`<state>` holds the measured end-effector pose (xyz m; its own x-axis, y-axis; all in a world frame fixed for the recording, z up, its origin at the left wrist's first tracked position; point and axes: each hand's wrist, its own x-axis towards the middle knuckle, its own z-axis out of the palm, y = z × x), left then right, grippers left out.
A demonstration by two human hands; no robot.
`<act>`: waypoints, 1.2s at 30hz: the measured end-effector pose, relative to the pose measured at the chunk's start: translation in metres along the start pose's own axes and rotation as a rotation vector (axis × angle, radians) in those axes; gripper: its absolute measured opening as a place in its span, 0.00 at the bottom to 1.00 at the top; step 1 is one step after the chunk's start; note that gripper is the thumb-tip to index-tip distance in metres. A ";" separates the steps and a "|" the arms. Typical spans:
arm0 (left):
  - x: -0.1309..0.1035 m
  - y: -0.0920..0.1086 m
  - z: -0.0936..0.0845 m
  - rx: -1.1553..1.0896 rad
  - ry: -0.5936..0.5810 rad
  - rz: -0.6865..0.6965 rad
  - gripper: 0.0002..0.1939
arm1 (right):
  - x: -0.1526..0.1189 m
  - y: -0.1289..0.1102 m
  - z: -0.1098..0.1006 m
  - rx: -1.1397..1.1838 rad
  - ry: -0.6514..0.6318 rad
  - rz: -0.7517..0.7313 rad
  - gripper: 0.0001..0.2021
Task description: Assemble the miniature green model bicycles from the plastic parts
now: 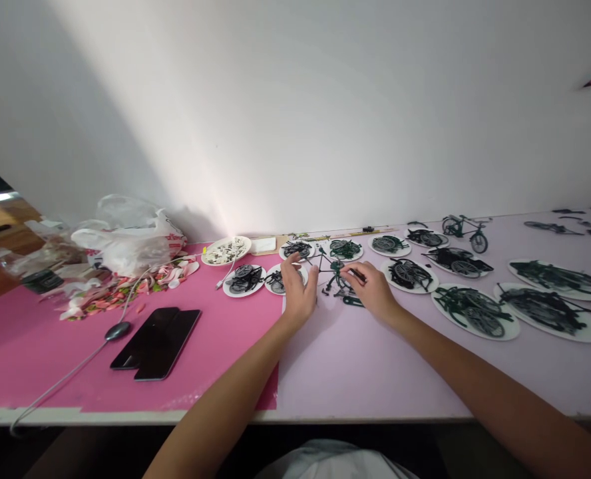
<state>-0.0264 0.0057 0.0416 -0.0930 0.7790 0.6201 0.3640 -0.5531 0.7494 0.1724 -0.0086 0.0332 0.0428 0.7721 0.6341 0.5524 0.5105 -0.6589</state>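
A small dark green model bicycle frame (336, 268) stands partly built on the pale table, between my two hands. My right hand (374, 291) is closed in a pinch on a small black part (358, 275) right beside the frame; the fingers hide some of both. To the left of the frame, my left hand (299, 291) is raised with thumb and fingers apart and nothing visible in it. It covers part of a plate of grey and black bicycle parts (275, 281). A green piece (353, 301) lies below the frame, near my right hand.
Several white plates of bicycle parts (475, 311) spread to the right. A finished model bicycle (465, 229) stands at the back. Two dark phones (158, 342), a cable with a mouse-like puck (118, 330), petals (110, 296) and a plastic bag (130, 239) lie left.
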 end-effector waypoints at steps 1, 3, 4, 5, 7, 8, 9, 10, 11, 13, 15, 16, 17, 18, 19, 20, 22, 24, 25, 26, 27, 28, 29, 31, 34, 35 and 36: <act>0.002 -0.002 0.001 -0.015 0.006 -0.059 0.21 | 0.000 -0.001 0.000 -0.005 -0.008 -0.009 0.17; 0.005 -0.005 0.003 -0.039 0.016 -0.148 0.15 | -0.001 -0.002 0.001 -0.014 -0.022 -0.021 0.16; 0.006 -0.006 0.004 -0.052 0.017 -0.181 0.13 | -0.002 -0.003 0.001 -0.017 -0.028 -0.024 0.16; 0.007 -0.007 0.004 -0.066 0.012 -0.206 0.12 | -0.002 -0.003 0.001 -0.019 -0.033 -0.026 0.16; 0.008 -0.008 0.005 -0.088 -0.007 -0.243 0.13 | -0.003 -0.004 0.002 -0.015 -0.037 -0.029 0.16; 0.008 -0.009 0.005 -0.094 -0.014 -0.253 0.11 | -0.003 -0.004 0.002 -0.010 -0.038 -0.029 0.17; 0.008 -0.009 0.005 -0.101 -0.016 -0.255 0.08 | -0.003 -0.005 0.002 -0.005 -0.038 -0.028 0.17; 0.008 -0.010 0.006 -0.111 -0.012 -0.250 0.06 | -0.003 -0.005 0.002 0.000 -0.039 -0.027 0.17; 0.008 -0.011 0.006 -0.127 -0.007 -0.242 0.08 | -0.003 -0.005 0.001 0.003 -0.038 -0.027 0.16; 0.008 -0.013 0.007 -0.166 -0.002 -0.232 0.14 | -0.002 -0.005 0.001 0.004 -0.033 -0.036 0.15; 0.009 -0.015 0.008 -0.208 -0.013 -0.252 0.16 | -0.002 -0.005 0.000 0.003 -0.022 -0.054 0.14; 0.009 -0.015 0.008 -0.230 -0.024 -0.271 0.16 | -0.001 -0.005 0.000 0.006 -0.014 -0.065 0.14; 0.010 -0.015 0.009 -0.249 -0.036 -0.291 0.17 | -0.001 -0.005 -0.001 0.009 -0.005 -0.076 0.14; 0.010 -0.015 0.009 -0.267 -0.051 -0.309 0.17 | -0.001 -0.006 -0.001 0.014 0.004 -0.085 0.13; 0.011 -0.014 0.009 -0.282 -0.070 -0.325 0.18 | 0.000 -0.006 -0.001 0.019 0.012 -0.091 0.13; 0.011 -0.014 0.009 -0.295 -0.099 -0.343 0.18 | 0.000 -0.007 -0.002 0.025 0.019 -0.095 0.14; 0.012 -0.012 0.009 -0.328 -0.200 -0.394 0.18 | 0.000 -0.008 -0.002 0.041 0.034 -0.094 0.14; 0.011 -0.009 0.009 -0.382 -0.338 -0.454 0.16 | 0.000 -0.009 -0.003 0.069 0.050 -0.075 0.16; 0.011 -0.008 0.010 -0.416 -0.401 -0.480 0.15 | -0.001 -0.009 -0.003 0.092 0.055 -0.058 0.16; 0.010 -0.006 0.010 -0.455 -0.452 -0.504 0.14 | -0.001 -0.009 -0.003 0.123 0.055 -0.038 0.16; 0.009 -0.004 0.010 -0.500 -0.492 -0.530 0.13 | -0.002 -0.009 -0.003 0.161 0.051 -0.017 0.16; 0.009 -0.002 0.010 -0.548 -0.523 -0.564 0.13 | -0.002 -0.008 -0.003 0.201 0.044 0.001 0.16; 0.008 0.000 0.009 -0.601 -0.550 -0.605 0.13 | -0.002 -0.008 -0.002 0.240 0.036 0.014 0.16; 0.008 0.004 0.008 -0.704 -0.593 -0.676 0.16 | -0.003 -0.006 -0.002 0.298 0.026 0.029 0.17; 0.009 0.008 0.003 -0.783 -0.658 -0.691 0.21 | -0.004 -0.005 0.000 0.339 0.023 0.039 0.17; 0.009 0.009 0.001 -0.793 -0.692 -0.688 0.23 | -0.004 -0.004 0.001 0.344 0.022 0.039 0.17; 0.009 0.011 -0.001 -0.802 -0.733 -0.691 0.24 | -0.004 -0.004 0.002 0.345 0.020 0.037 0.17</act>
<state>-0.0243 0.0067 0.0556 0.5830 0.8119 -0.0310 -0.2350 0.2051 0.9501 0.1686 -0.0132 0.0319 0.0763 0.7867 0.6126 0.2362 0.5826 -0.7777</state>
